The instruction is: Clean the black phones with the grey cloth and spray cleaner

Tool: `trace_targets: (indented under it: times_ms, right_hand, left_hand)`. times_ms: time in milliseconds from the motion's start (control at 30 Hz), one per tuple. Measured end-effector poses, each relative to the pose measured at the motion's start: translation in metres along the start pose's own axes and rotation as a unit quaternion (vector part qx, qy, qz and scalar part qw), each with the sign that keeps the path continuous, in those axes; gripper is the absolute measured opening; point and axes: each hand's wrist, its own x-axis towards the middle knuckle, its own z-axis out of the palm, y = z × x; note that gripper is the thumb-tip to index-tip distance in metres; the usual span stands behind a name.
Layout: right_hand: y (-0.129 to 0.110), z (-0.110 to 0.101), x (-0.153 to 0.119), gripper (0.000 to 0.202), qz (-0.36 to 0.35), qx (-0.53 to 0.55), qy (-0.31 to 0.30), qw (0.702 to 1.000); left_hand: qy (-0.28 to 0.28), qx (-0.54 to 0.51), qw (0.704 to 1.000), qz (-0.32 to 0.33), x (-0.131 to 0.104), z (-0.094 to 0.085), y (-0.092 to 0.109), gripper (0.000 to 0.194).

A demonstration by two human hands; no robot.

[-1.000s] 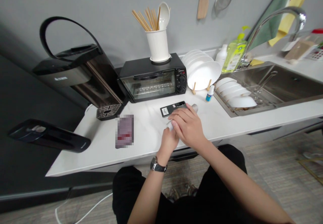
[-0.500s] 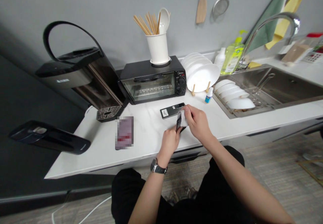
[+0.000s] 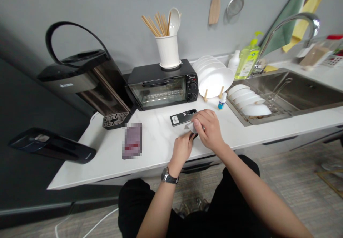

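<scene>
My left hand [image 3: 182,147], with a watch on the wrist, is closed on a small dark object [image 3: 193,136] that is mostly hidden. My right hand [image 3: 208,128] lies closed over that object with a light grey cloth [image 3: 190,126] under its fingers. Just behind the hands a flat dark device [image 3: 180,118] with a white label lies on the white counter [image 3: 158,134]. A small spray bottle [image 3: 221,102] with a blue label stands behind and to the right of my right hand.
A toaster oven [image 3: 160,88] carries a white utensil holder [image 3: 168,50]. Left are a black drink machine [image 3: 99,84], a blurred purple item [image 3: 133,139] and a dark cylindrical appliance [image 3: 59,147]. Right are plates [image 3: 214,82], bowls [image 3: 254,110] and the sink [image 3: 300,98].
My right hand has moved over the dark object and covers most of it. The cloth now sticks out on the left of that hand.
</scene>
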Motion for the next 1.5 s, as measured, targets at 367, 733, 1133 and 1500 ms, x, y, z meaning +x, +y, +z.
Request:
trace_targets:
  times_ms: [367,733,1133,1500]
  right_hand:
    - [0.004,0.003,-0.005,0.047,0.154,0.069,0.038,0.985]
    - [0.003,0.004,0.001,0.033,-0.124,-0.062,-0.041,0.990]
    - [-0.012,0.007,-0.003,0.040,0.015,-0.007,0.012,1.000]
    - [0.009,0.001,0.002,0.042,0.009,0.009,-0.018,1.000]
  left_hand:
    - [-0.020,0.030,0.997,-0.072,-0.006,0.001,0.002,0.028]
    - [-0.041,0.032,0.997,-0.049,-0.004,-0.002,0.003,0.029]
    - [-0.036,0.037,0.997,-0.057,-0.006,0.004,-0.002,0.031]
    - [-0.029,0.011,0.999,-0.034,-0.005,-0.002,0.002,0.030]
